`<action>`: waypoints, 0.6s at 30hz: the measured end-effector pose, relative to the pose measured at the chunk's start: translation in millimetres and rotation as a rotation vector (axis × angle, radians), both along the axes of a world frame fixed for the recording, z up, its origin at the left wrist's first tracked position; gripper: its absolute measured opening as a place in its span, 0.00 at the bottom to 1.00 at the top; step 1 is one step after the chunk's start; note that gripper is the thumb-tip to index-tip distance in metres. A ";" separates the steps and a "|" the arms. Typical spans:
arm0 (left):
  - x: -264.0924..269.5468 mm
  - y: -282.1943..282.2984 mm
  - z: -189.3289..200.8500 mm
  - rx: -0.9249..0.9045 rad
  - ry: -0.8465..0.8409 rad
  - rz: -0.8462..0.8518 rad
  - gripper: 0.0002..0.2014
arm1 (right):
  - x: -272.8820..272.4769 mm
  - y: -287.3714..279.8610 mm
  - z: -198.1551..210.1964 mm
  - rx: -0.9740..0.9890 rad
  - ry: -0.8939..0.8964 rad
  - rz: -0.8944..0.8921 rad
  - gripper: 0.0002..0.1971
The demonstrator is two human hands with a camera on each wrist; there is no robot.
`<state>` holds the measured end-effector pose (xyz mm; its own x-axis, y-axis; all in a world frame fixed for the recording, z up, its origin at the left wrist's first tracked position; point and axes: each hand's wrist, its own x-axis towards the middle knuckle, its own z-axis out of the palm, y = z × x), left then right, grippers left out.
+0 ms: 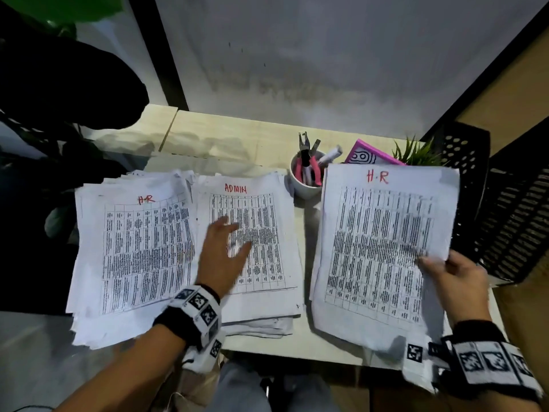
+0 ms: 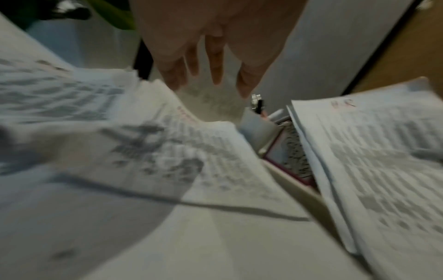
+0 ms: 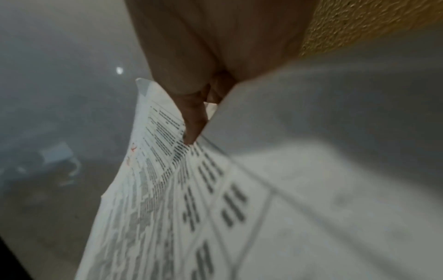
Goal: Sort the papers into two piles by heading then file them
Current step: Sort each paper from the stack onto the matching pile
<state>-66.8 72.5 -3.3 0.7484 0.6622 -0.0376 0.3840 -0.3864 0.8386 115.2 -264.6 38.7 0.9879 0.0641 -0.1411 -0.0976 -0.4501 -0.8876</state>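
Three lots of printed table sheets lie before me. At the left is an H.R pile [image 1: 133, 251], in the middle an ADMIN pile [image 1: 261, 233]. My left hand [image 1: 225, 248] hovers over the ADMIN pile [image 2: 191, 155] with fingers [image 2: 215, 62] spread and straight, holding nothing. My right hand [image 1: 454, 278] pinches the right edge of a stack of sheets topped H.R [image 1: 383, 248], lifted off the desk at the right. In the right wrist view a finger [image 3: 194, 117] presses into those sheets [image 3: 182, 199].
A white cup [image 1: 306, 176] with pliers and markers stands behind the gap between the piles. A pink-framed picture [image 1: 365, 153] and a small green plant [image 1: 416, 153] sit behind the held stack. Black perforated baskets [image 1: 499, 203] stand at the right. The desk's front edge [image 1: 297, 349] is close to me.
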 end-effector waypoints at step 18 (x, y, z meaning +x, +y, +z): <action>51.1 12.2 59.4 -0.548 -0.247 0.204 0.17 | -1.2 146.7 9.6 0.297 0.082 0.085 0.18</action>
<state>-15.7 84.7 56.1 0.6390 0.7262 -0.2536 0.1745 0.1842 0.9673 114.0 -117.9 48.4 0.9634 0.1959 -0.1831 -0.1478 -0.1822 -0.9721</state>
